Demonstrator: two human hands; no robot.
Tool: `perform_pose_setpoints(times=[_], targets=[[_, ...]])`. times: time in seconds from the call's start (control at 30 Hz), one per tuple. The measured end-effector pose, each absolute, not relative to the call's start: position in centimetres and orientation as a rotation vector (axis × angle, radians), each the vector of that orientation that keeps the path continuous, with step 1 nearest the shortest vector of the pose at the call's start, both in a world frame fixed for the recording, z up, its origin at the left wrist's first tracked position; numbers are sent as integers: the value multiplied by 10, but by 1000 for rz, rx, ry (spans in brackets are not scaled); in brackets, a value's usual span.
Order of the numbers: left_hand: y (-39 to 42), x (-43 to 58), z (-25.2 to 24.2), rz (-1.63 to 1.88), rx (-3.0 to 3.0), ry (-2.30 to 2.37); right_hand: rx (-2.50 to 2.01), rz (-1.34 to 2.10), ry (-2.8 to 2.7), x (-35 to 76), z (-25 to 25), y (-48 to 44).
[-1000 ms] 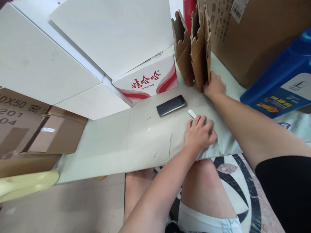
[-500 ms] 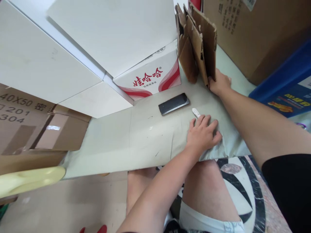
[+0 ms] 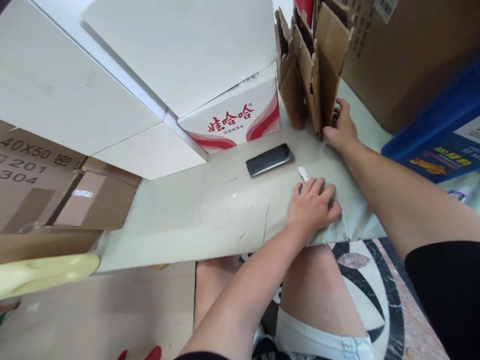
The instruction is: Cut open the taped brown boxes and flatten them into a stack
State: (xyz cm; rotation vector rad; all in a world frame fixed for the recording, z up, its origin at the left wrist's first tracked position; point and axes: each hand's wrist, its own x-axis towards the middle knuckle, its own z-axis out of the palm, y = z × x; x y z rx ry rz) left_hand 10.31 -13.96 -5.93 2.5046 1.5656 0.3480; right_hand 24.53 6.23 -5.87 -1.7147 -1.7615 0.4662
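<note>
Several cardboard pieces (image 3: 306,82), white carton (image 3: 234,120) on pale surface (image 3: 180,215); patterned floor (image 3: 367,287) below.

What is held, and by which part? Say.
Right hand at the lower edge of the cardboard; left hand over part of the white stick: grips unclear.

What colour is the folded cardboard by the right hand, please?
The cardboard is brown, best seen in the head view.

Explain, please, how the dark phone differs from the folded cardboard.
The phone lies flat; the folded cardboard stands upright. The phone is dark and glossy; the cardboard is brown and dull. The phone is smaller than the cardboard. Both rest on the pale surface.
</note>
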Motion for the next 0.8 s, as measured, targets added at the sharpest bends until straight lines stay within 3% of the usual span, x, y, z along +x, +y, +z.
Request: perform_pose_setpoints(times=[0.47,0.63,0.8], targets=[[-139,105,-59,365,2483,1560,-1659,396,-1857,249,-81,-55],[-139,104,-61,450,2481,1542,-1528,246,-1596,250,-68,-99],[-146,78,-55,580,2454,1587,-1603,618,-1465,241,-46,-171]])
